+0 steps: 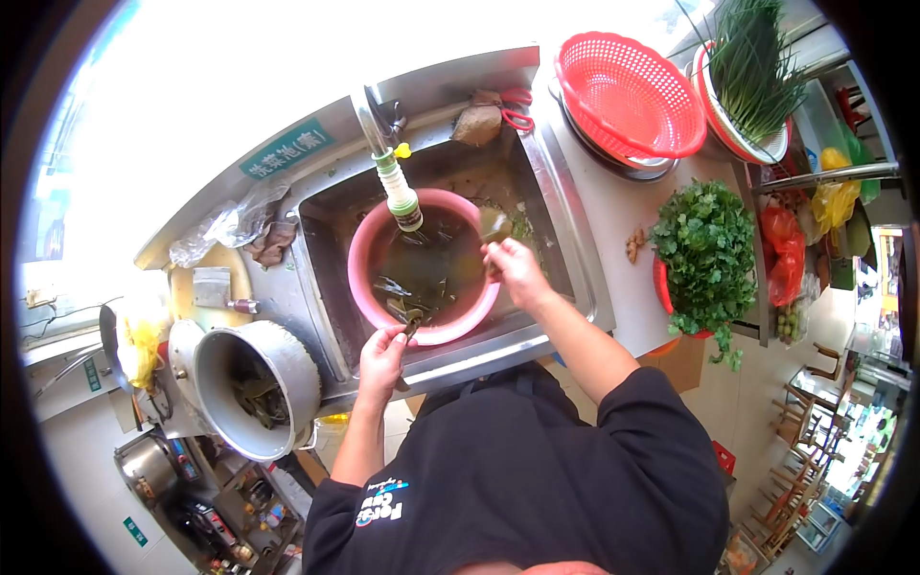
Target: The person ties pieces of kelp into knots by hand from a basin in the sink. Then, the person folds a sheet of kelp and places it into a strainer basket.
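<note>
A pink basin [359, 278] of murky water stands in the metal sink [321, 206], with dark green strips [393, 287] in the water. At its near rim my left hand [379, 364] is closed on a dark, wet green strip [412, 326]. Over the basin's right rim, my right hand [518, 274] pinches a blurred olive-green piece [494, 224], possibly a leaf. Above the water hangs the faucet [401, 196] with its green and white nozzle. To the left, a large metal pot [305, 374] holds more dark green strips [254, 398].
Red scissors [517, 108] and a brown cloth-like lump [477, 125] lie behind the sink. On the right counter are a red colander [628, 96], ginger [635, 244], cilantro [704, 244] and a basket of chives [757, 77]. A cleaver [213, 287] lies on a board at left.
</note>
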The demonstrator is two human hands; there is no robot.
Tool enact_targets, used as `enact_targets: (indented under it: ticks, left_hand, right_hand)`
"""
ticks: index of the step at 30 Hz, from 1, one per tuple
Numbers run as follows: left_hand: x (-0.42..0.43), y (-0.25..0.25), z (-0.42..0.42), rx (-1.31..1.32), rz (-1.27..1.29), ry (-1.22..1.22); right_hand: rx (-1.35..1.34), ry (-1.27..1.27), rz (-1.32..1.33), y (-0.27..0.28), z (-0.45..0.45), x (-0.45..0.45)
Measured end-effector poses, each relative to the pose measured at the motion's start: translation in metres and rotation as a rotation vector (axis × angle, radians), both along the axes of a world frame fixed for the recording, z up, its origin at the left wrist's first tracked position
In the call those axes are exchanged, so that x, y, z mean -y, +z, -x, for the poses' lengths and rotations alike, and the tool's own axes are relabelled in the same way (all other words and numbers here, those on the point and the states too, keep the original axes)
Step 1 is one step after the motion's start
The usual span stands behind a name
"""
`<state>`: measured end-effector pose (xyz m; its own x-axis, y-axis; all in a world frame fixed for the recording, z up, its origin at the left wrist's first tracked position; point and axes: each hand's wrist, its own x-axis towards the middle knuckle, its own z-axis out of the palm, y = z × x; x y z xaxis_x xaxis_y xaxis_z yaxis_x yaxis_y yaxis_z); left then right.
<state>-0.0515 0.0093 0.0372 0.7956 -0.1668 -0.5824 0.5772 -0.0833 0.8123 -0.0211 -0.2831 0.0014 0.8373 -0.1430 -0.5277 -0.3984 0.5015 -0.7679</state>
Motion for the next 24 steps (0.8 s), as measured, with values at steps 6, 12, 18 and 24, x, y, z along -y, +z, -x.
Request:
enact_targets:
  ticks: [6,12,18,24]
  left_hand:
    - [0.020,0.021,-0.006,-0.089,0.146,-0.007]
    - [0.021,0.032,-0.008,-0.180,0.269,-0.086]
    - [0.007,0.035,-0.016,-0.300,0.536,0.141]
    - [-0.008,0.034,-0.020,-0.337,0.592,0.219]
  right_hand:
    - [0.363,0.432,0.305,-0.004,0.019,-0.074]
    - [0.480,0.587,0.377,0.006,0.021,-0.082]
    - [0.256,0.872,-0.114,0.033,0.010,-0.068]
    - [0.268,0.923,0.071,0.039,0.011,-0.074]
